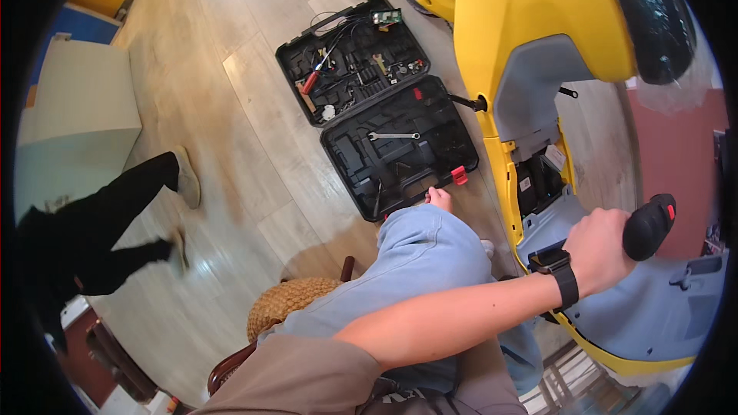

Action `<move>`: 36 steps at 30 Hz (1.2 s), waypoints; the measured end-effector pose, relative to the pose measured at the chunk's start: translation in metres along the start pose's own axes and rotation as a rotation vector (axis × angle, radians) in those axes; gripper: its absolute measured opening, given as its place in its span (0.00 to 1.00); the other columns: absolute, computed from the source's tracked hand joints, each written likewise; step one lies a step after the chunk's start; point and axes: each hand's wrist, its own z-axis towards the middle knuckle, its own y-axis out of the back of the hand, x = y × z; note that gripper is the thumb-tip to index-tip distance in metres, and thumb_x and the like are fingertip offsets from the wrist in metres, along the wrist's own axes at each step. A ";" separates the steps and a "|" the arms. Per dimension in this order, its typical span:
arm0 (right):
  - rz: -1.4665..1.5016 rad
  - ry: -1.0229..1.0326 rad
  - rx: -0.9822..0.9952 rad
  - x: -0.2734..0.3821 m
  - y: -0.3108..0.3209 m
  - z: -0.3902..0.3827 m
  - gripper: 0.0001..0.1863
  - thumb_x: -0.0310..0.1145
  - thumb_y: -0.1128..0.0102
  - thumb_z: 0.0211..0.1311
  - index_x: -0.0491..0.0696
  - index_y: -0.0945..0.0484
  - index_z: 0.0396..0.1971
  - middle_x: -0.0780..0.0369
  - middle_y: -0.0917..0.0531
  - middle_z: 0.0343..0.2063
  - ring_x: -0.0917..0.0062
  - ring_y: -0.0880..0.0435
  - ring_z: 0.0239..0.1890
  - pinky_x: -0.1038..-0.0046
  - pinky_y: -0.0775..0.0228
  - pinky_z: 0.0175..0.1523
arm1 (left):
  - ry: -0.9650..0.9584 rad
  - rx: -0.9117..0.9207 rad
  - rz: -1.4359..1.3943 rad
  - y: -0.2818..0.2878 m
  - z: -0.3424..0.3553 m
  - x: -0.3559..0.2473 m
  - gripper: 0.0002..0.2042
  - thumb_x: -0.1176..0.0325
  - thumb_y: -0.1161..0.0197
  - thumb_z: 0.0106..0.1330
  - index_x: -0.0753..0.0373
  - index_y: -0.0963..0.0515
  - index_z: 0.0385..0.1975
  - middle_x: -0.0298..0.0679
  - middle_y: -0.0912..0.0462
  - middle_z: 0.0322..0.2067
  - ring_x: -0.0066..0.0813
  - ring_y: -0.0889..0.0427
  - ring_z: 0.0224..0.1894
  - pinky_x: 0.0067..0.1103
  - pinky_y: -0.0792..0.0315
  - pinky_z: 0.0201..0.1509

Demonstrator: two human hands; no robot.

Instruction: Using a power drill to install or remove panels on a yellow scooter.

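My left hand, watch on its wrist, reaches across to the right and is closed on a black handle-like object with a red piece. My right hand, mostly hidden behind my jeans-clad knee, has curled fingers at the front edge of an open black tool case; what they hold is unclear. A combination wrench lies in its near half; a red-handled screwdriver and small tools are in the far half. Beside the case stands a yellow-and-grey scooter, a compartment uncovered.
Another person's dark-clothed legs are on the wooden floor at left, near a pale cabinet. A woven cushion on a wooden seat is beside my leg. A maroon surface lies beyond the scooter.
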 end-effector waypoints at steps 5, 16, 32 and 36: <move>-0.177 0.006 0.002 0.000 0.011 -0.004 0.14 0.45 0.42 0.73 0.51 0.17 0.46 0.57 0.13 0.39 0.61 0.14 0.45 0.61 0.21 0.50 | -0.005 -0.015 -0.041 0.008 0.009 -0.002 0.08 0.71 0.31 0.55 0.65 0.15 0.33 0.58 0.14 0.31 0.60 0.14 0.39 0.43 0.19 0.45; -1.432 0.682 0.018 0.109 0.031 -0.055 0.19 0.45 0.33 0.66 0.49 0.17 0.48 0.53 0.14 0.43 0.54 0.15 0.49 0.58 0.21 0.53 | -0.218 0.000 -0.115 0.034 0.030 0.018 0.08 0.69 0.33 0.59 0.64 0.16 0.36 0.38 0.18 0.23 0.34 0.18 0.24 0.26 0.26 0.30; -0.265 1.006 -1.361 0.130 0.174 -0.166 0.61 0.21 0.23 0.53 0.53 0.61 0.78 0.51 0.46 0.73 0.59 0.40 0.73 0.56 0.38 0.72 | 0.265 -0.141 -0.316 0.011 0.021 -0.039 0.09 0.70 0.37 0.61 0.70 0.22 0.37 0.35 0.27 0.18 0.23 0.32 0.16 0.21 0.33 0.24; 0.117 0.865 -1.036 0.135 0.173 -0.170 0.68 0.16 0.31 0.59 0.63 0.78 0.81 0.53 0.52 0.78 0.61 0.43 0.77 0.55 0.38 0.74 | 0.209 -0.069 -0.232 0.000 0.031 -0.034 0.09 0.69 0.37 0.61 0.70 0.22 0.35 0.36 0.28 0.18 0.23 0.33 0.16 0.21 0.35 0.23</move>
